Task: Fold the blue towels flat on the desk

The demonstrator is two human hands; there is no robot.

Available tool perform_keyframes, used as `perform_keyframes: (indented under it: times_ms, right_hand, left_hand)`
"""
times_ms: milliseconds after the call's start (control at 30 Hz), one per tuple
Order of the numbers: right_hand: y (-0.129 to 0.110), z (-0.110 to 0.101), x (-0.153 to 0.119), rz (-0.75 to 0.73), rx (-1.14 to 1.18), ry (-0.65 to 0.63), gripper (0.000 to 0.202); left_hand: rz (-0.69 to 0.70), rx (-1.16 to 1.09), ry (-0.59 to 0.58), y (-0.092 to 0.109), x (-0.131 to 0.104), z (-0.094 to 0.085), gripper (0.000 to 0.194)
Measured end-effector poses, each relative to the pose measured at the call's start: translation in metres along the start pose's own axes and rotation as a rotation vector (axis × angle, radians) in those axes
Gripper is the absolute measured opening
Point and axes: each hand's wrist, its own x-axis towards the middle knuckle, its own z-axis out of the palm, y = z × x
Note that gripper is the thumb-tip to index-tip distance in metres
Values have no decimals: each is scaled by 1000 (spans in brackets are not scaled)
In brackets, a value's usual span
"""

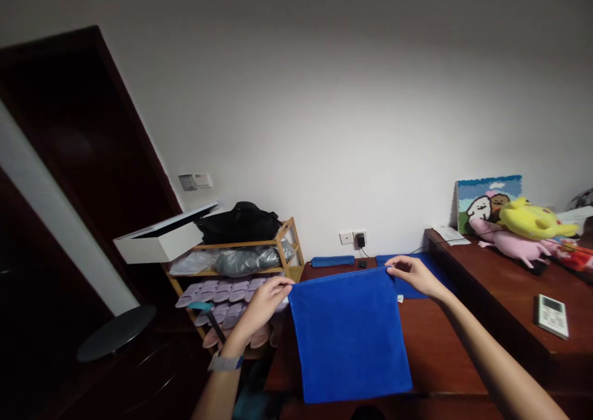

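Note:
A square blue cloth (352,340) hangs spread out in front of me, its stitched top edge stretched between both hands. My left hand (267,302) pinches the top left corner, and a grey band circles that wrist. At the top right corner, my right hand (416,275) grips the cloth between thumb and fingers. Behind it stands a dark red wooden table (445,340). Another blue cloth (428,272) lies on the table behind my right hand, partly hidden. Toward the wall sits a long folded blue strip (332,261).
On the left, a wooden rack (290,241) holds several slippers (225,289), a black bag (241,222) and a white box (160,244). A round dark stool (118,332) stands lower left. The raised surface at right bears plush toys (532,219) and a white calculator-like device (552,316).

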Motion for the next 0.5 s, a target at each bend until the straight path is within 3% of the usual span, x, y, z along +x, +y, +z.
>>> perform_keyframes:
  times_ms: [167, 333, 500]
  right_hand:
    - [2, -9, -23, -3, -26, 66, 52]
    - [3, -20, -50, -31, -71, 74, 50]
    - [-14, -29, -87, -144, -218, 41, 46]
  left_hand:
    - [-65, -123, -58, 0, 10, 18, 39]
    - [-89, -185, -86, 3, -3, 27, 38]
    - [-71, -212, -64, 18, -23, 25, 33]
